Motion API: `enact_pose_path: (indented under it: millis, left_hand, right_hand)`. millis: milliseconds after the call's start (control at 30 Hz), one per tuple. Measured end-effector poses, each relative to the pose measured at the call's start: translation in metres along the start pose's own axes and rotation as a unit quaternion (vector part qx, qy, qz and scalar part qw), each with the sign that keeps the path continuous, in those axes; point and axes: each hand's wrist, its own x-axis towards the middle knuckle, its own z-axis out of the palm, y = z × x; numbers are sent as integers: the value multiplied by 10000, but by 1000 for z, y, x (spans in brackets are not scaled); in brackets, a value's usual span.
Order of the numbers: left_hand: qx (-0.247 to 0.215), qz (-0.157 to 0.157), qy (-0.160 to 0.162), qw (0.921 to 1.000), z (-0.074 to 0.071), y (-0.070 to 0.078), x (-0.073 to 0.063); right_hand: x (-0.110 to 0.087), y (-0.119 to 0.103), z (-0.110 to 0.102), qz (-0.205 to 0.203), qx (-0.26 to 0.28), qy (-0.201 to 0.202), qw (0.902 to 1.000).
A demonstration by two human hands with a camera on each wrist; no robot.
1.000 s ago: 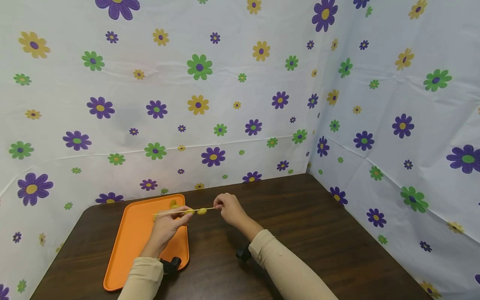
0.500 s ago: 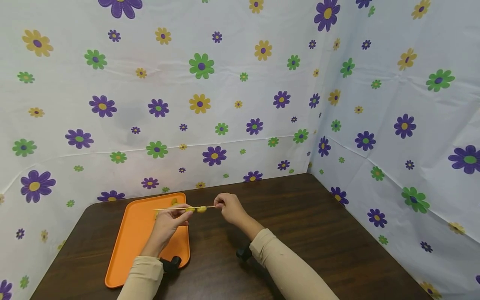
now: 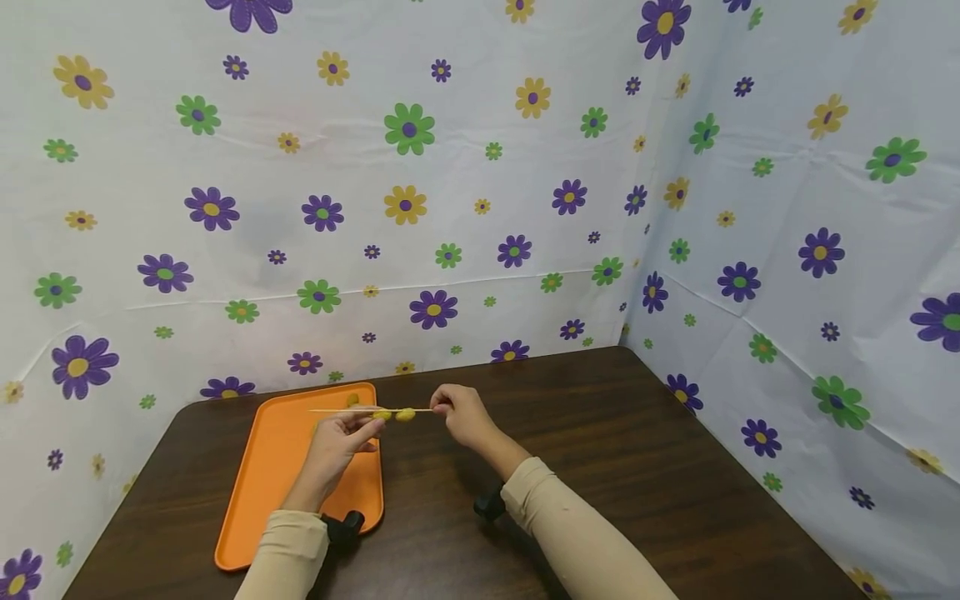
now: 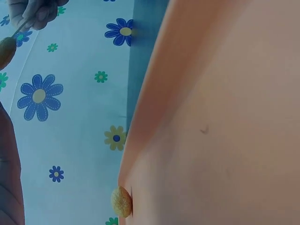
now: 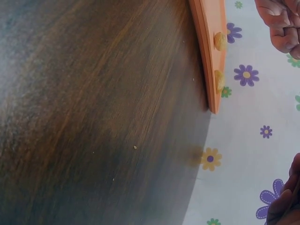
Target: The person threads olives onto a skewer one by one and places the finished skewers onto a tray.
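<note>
A thin wooden skewer (image 3: 422,410) is held level above the table and the tray's far right corner. My right hand (image 3: 468,417) pinches its right end. My left hand (image 3: 333,446) pinches a yellow oval piece (image 3: 383,414) between thumb and fingers, with the skewer's free end reaching left past the knuckles. Just right of those fingertips, a second yellow oval piece (image 3: 405,414) sits on the skewer. The left wrist view shows a rough-surfaced oval piece (image 4: 6,52) on the stick near the right hand (image 4: 35,11).
An orange tray (image 3: 262,458) lies on the dark wooden table (image 3: 585,458), on its left side. Loose oval pieces (image 5: 220,41) rest near its far edge, partly behind the left hand. Small crumbs (image 5: 135,147) dot the wood. A flowered sheet (image 3: 450,167) hangs behind the table.
The skewer's left end has risen slightly, so it is now about level. Both hands keep their grips and nearly their places, while the head view shifts a little.
</note>
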Motion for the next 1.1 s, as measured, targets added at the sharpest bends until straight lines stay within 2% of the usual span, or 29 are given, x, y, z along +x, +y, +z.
enact_pose_path:
  millis: [133,233,333,500,600,800,967,1100]
  left_hand:
    - [-13,-47,18,10000,0,-1,2]
    - [226,-38,-29,9997,-4,-2,4]
    - [580,-157,-170,9980,-13,-4,3]
    - [1209,-577,-338,9904,-33,-8,1]
    - [1794,-674,-235,9812,-46,-9,2]
    - [2915,-575,18,9548,-68,-11,11]
    - [3561,-451,95,9333,-84,-13,21]
    - [3773,-493,163,9246,-93,-14,28]
  right_hand:
    - [2,1,-1,54,34,7,10000]
    - [4,1,-3,65,11,48,10000]
    - [4,2,-5,104,-12,56,9999]
    - [2,8,-8,177,-67,31,9998]
    - [1,15,-11,202,-130,94,9997]
    - [0,28,-20,280,-136,286,9991]
    - [0,32,-24,314,-99,284,9991]
    - [1,34,-25,306,-173,279,9990]
